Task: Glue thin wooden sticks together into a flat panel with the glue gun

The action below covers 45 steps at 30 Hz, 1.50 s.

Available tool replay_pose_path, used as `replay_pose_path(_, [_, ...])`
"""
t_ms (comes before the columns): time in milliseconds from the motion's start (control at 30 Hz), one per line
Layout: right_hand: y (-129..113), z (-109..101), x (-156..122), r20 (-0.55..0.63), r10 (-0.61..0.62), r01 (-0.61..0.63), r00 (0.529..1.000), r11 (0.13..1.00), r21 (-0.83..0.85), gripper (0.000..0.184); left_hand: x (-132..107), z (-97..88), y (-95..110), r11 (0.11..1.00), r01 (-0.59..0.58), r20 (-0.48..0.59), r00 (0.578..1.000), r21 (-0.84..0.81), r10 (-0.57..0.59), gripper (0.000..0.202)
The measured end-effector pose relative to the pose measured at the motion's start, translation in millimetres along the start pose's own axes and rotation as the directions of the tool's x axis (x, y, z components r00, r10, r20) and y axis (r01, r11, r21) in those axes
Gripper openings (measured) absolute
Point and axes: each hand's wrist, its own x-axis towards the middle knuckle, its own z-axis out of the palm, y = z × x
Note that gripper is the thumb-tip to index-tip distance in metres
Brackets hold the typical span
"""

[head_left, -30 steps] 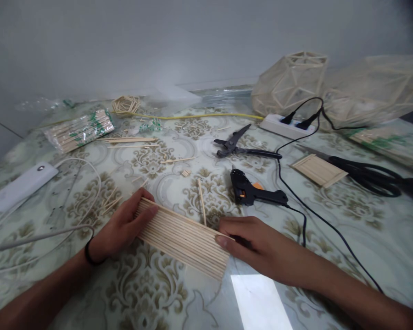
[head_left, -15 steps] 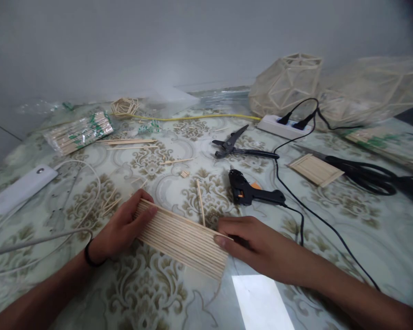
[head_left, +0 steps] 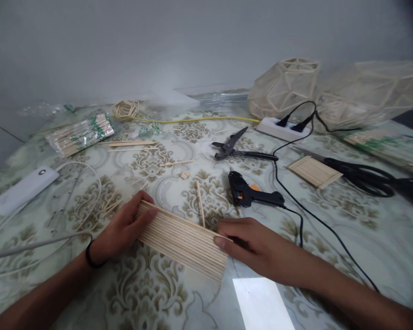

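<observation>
View shifted slightly | stick panel (head_left: 182, 240) held between left hand (head_left: 125, 225) and right hand (head_left: 246, 239)

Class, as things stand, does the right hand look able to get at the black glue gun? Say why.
Probably yes: the glue gun lies just beyond the right hand, with nothing standing between them. But that hand grips the stick panel, so it would likely need to let go first.

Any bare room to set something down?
Two free patches: tablecloth right of the long black cord, below the scissors; and nearest the wearer, below the stick panel, left of the bright glare. Crowded: around the glue gun, cutters and power strip.
</observation>
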Motion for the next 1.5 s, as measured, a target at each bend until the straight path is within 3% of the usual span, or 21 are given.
replay_pose_path(1067, [-1.0,-1.1,-1.4,0.012,0.022,-0.022,1.0,1.0,0.012,0.07,-0.3,1.9,-3.0,0.997,0.007,0.022,1.0,-0.077,-0.005,0.039])
replay_pose_path(1500, [-2.0,0.4,0.2,0.024,0.048,-0.048,0.999,0.999,-0.003,0.07,0.2,0.3,-3.3,1.0,-0.026,0.002,1.0,-0.008,0.026,0.038])
